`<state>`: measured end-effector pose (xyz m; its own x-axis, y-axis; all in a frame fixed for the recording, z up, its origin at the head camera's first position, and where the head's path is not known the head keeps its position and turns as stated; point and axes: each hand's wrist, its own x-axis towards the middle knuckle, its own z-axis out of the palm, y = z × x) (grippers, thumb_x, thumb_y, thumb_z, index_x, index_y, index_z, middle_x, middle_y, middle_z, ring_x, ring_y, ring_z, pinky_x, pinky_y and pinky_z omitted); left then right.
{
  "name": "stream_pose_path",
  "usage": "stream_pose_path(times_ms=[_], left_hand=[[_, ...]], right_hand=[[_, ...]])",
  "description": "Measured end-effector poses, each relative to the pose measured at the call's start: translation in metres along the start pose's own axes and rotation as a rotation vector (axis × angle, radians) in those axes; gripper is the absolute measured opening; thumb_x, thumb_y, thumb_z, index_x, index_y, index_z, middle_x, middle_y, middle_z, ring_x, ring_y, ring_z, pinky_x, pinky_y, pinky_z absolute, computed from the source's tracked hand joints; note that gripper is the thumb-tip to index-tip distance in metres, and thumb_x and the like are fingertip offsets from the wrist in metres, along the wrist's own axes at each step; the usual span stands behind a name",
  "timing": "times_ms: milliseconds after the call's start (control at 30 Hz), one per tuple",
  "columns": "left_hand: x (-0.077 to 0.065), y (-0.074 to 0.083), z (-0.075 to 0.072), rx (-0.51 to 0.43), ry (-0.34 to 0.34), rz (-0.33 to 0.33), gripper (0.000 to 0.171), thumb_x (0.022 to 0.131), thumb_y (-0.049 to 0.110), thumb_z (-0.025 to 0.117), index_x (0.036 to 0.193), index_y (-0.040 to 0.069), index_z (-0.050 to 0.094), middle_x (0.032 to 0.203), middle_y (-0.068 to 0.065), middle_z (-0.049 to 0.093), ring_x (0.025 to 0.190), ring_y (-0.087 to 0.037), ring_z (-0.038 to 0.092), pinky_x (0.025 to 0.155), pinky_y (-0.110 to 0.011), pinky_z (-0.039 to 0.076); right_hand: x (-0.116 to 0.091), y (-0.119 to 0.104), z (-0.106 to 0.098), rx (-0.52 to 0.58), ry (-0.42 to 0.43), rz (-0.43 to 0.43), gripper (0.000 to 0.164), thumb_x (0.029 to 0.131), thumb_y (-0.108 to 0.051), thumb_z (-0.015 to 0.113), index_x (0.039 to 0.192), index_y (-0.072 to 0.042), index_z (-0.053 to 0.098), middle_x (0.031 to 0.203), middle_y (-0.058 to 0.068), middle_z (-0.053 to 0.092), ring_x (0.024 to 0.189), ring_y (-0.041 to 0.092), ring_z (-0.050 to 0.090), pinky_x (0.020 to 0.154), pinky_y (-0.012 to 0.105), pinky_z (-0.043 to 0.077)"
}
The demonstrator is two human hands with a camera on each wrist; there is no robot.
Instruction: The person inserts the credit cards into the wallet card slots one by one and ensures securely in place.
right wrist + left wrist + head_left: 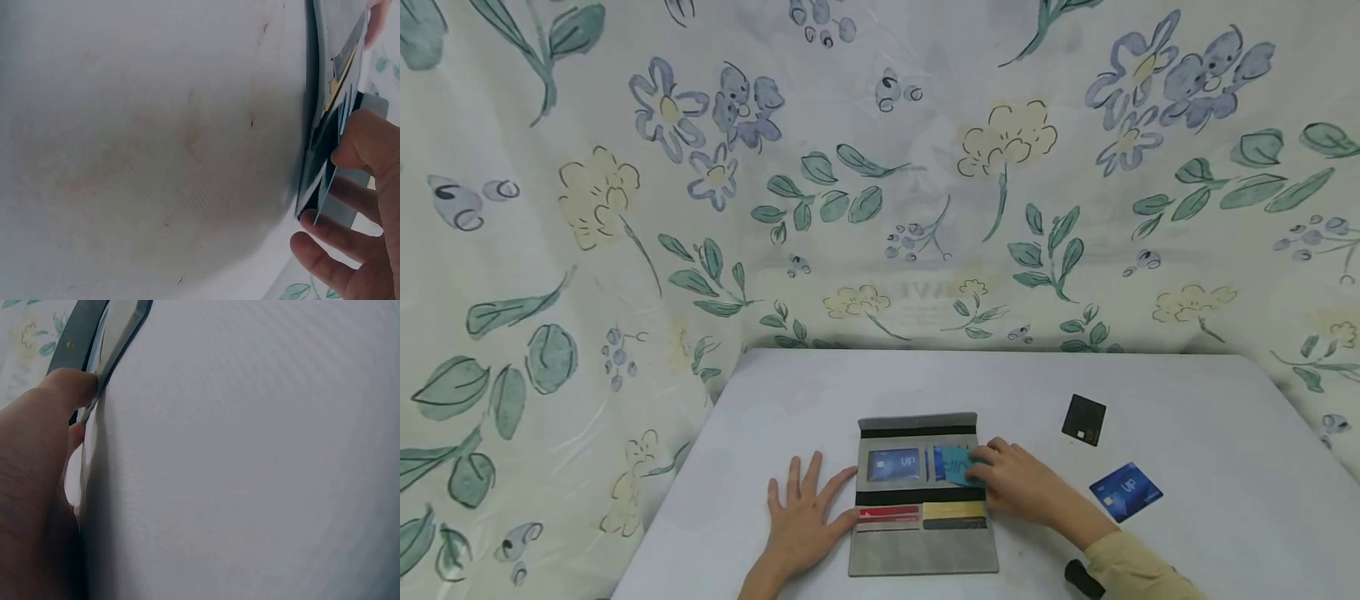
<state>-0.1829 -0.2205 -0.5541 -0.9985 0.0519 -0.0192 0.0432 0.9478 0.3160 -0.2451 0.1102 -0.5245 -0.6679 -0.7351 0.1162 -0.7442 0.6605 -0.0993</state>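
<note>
A grey card wallet (922,550) lies unfolded on the white table, with black bands across it. Its upper part has two windows, the left one showing a blue card (893,465). At the right window my right hand (1026,483) pinches a light blue card (957,467) by its right end. That card sits tilted over another blue card; how far it is inside the slot I cannot tell. My left hand (805,517) rests on the table with fingers spread, its thumb and index fingertip touching the wallet's left edge. Red, yellow and dark cards (955,510) show in the lower slots.
To the right on the table (790,392) lie a black card (1084,419) and a dark blue card (1126,492). A dark object (1084,578) is partly visible by the right sleeve (1138,567). A flower-patterned curtain (925,183) hangs behind and at the sides.
</note>
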Motion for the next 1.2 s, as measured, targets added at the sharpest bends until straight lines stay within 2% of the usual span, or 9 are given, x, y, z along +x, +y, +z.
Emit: stream_pose_path(times_ms=[100,333,633,967,1200], left_hand=[[0.0,-0.001,0.001,-0.006,0.005,0.002,0.063,0.087,0.058,0.063,0.142,0.029,0.051,0.16,-0.023,0.024,0.147,-0.051,0.006,0.109,-0.075,-0.003],[0.001,-0.003,0.005,-0.013,0.032,0.021,0.063,0.086,0.059,0.063,0.141,0.031,0.052,0.159,-0.023,0.026,0.147,-0.051,0.008,0.109,-0.075,-0.002],[0.001,-0.001,0.003,-0.022,0.033,0.032,0.061,0.087,0.059,0.062,0.141,0.032,0.052,0.16,-0.022,0.026,0.147,-0.051,0.008,0.109,-0.074,-0.001],[0.0,-0.002,0.004,-0.016,0.038,0.028,0.062,0.087,0.059,0.062,0.142,0.033,0.051,0.16,-0.021,0.026,0.147,-0.051,0.007,0.11,-0.074,-0.001],[-0.001,-0.004,0.004,-0.008,0.041,0.021,0.061,0.087,0.058,0.062,0.141,0.032,0.052,0.16,-0.021,0.026,0.147,-0.051,0.008,0.109,-0.074,0.0]], right_hand=[[0.003,0.002,0.002,0.005,-0.015,-0.006,0.03,0.082,-0.011,0.071,0.111,-0.014,0.072,0.121,0.007,0.065,0.107,0.024,0.058,0.088,0.04,0.053],[0.002,0.01,0.001,-0.02,0.007,-0.091,0.03,0.082,-0.011,0.073,0.111,-0.014,0.071,0.12,0.007,0.065,0.105,0.024,0.059,0.085,0.038,0.054],[0.01,0.021,-0.003,-0.044,0.016,-0.157,0.029,0.082,-0.01,0.074,0.11,-0.016,0.07,0.123,0.004,0.064,0.109,0.024,0.06,0.083,0.038,0.055],[0.018,0.019,0.008,-0.086,0.042,-0.163,0.031,0.083,-0.012,0.074,0.113,-0.016,0.069,0.122,0.005,0.064,0.109,0.026,0.06,0.084,0.039,0.055],[0.027,0.015,0.012,-0.107,0.067,-0.178,0.028,0.085,-0.016,0.074,0.113,-0.017,0.069,0.12,0.003,0.065,0.106,0.023,0.06,0.083,0.036,0.055]])
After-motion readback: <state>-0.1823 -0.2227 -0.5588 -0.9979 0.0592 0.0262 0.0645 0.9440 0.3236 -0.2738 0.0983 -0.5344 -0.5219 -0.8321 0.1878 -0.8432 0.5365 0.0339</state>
